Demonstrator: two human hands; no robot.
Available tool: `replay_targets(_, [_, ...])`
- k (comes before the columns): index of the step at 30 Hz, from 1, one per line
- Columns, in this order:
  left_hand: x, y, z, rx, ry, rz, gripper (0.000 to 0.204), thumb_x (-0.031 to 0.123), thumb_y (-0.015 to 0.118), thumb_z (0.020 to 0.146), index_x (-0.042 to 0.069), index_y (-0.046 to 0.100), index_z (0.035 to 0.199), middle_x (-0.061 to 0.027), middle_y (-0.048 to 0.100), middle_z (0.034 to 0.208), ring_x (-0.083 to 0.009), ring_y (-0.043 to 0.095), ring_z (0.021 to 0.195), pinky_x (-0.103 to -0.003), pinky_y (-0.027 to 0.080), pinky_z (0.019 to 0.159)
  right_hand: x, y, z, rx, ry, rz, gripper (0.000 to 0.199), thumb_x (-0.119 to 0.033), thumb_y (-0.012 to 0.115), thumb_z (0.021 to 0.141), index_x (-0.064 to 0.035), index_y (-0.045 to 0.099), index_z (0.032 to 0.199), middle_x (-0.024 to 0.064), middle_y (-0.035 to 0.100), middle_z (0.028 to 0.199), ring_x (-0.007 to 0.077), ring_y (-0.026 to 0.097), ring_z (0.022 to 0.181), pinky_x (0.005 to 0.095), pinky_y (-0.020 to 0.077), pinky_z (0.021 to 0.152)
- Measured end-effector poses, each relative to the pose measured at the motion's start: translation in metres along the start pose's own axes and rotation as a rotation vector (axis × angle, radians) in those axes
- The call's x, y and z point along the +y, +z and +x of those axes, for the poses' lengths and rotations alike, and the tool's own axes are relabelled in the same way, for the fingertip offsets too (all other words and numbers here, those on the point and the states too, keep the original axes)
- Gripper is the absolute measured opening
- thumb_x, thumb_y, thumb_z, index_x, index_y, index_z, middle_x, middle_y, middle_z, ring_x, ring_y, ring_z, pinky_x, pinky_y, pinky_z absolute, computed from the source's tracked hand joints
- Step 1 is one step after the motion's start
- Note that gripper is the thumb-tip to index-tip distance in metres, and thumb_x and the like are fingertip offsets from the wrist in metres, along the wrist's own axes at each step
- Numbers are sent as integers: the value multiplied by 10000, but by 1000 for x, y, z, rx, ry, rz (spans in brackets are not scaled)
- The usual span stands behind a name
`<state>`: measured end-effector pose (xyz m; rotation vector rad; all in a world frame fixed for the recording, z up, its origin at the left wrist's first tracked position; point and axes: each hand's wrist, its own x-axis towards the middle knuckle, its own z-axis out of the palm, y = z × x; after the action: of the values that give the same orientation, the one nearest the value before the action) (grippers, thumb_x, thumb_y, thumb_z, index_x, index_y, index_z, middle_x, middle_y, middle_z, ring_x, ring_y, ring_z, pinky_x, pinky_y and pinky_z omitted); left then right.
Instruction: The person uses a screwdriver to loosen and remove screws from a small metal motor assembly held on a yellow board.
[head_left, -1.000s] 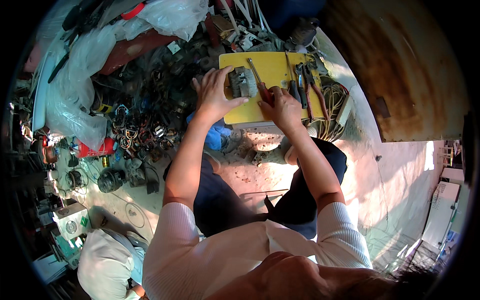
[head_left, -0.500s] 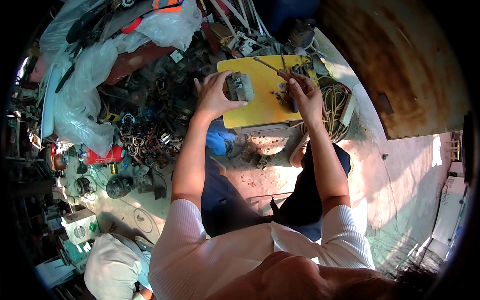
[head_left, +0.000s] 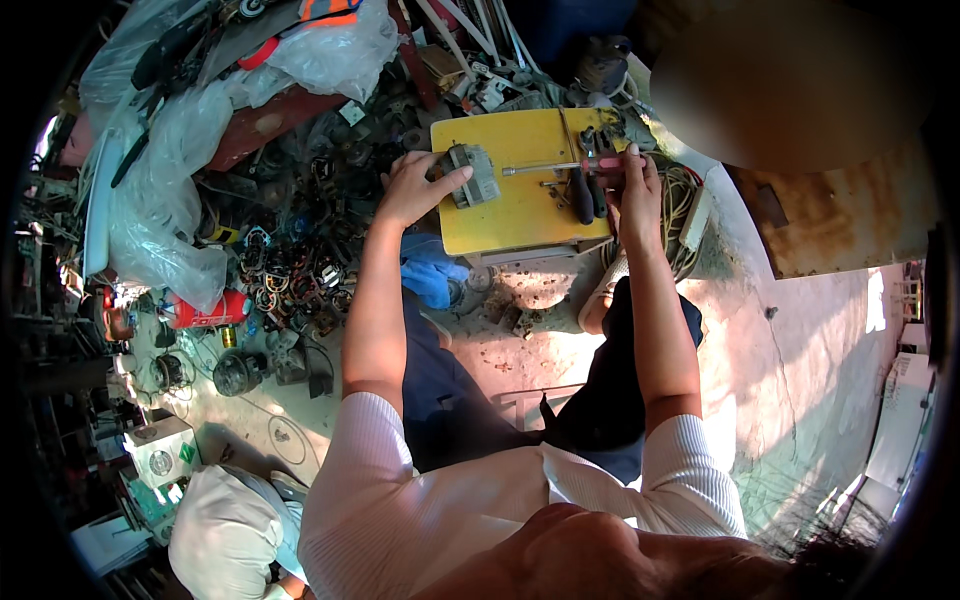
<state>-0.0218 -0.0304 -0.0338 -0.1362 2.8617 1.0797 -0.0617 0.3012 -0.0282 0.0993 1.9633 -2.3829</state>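
Observation:
A grey ribbed metal block (head_left: 474, 176), whose exact kind I cannot tell, sits at the left of a yellow board (head_left: 500, 232). My left hand (head_left: 418, 190) grips its left side, thumb over the near edge and fingers partly hidden behind. My right hand (head_left: 637, 198) is closed around the red handle of a nut driver (head_left: 545, 168), at the board's right edge. Its shaft lies nearly level, and the socket end points at the block without touching it. Below the shaft, a dark-handled tool (head_left: 581, 196) and small bolts (head_left: 553, 184) rest on the board.
Heaped motor parts and wires (head_left: 300, 270) cover the floor to the left, below clear plastic sheeting (head_left: 165, 190). Coiled cable (head_left: 682, 215) lies right of the board. A rusty panel (head_left: 830, 225) stands at the upper right, partly blurred. Another person (head_left: 230, 530) is at the lower left.
The nut driver has swung from slanting up and away to nearly level, pointing left. My right hand has shifted slightly right. The block has turned a little, and my left thumb now lies across it.

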Motion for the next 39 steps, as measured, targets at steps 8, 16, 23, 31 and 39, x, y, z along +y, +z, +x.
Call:
replay_targets(8, [-11,4,13,37,-7,-137,840,747,648,777,183,589,1397,-166,538,1416,-386,386,1385,-569,203,1146,19,3,9,-17,110,-48,372,-442,494,1054,-76,555,1030,12,702,895,70,633,700,218,468,566])
replay_targets(16, [5,-9,-17,94,56,-9,918,629,818,673,182,552,1429,-153,510,1472,-340,290,1473,-641,90,1175,25,9,11,-40,222,-31,386,-452,491,1052,-89,616,1017,-2,687,870,59,619,700,191,484,565])
replay_targets(23, [9,-9,-20,124,86,105,916,595,837,648,183,564,1419,-134,512,1480,-321,266,1486,-669,26,1177,24,5,20,-53,268,-1,377,-441,491,1055,-107,646,1136,-16,682,909,67,620,756,210,519,604])
replay_targets(31, [15,-11,-22,143,82,127,902,598,826,651,195,570,1416,-125,521,1471,-315,295,1475,-673,42,1181,21,6,37,-17,342,10,310,-402,605,1011,-105,645,1087,-8,683,901,81,627,795,220,550,676])
replay_targets(39, [15,-9,-22,153,93,155,883,603,815,664,204,572,1414,-122,514,1475,-307,309,1468,-664,53,1187,36,-3,40,33,299,76,279,-396,668,977,-127,641,1048,-25,695,878,61,635,812,196,522,711])
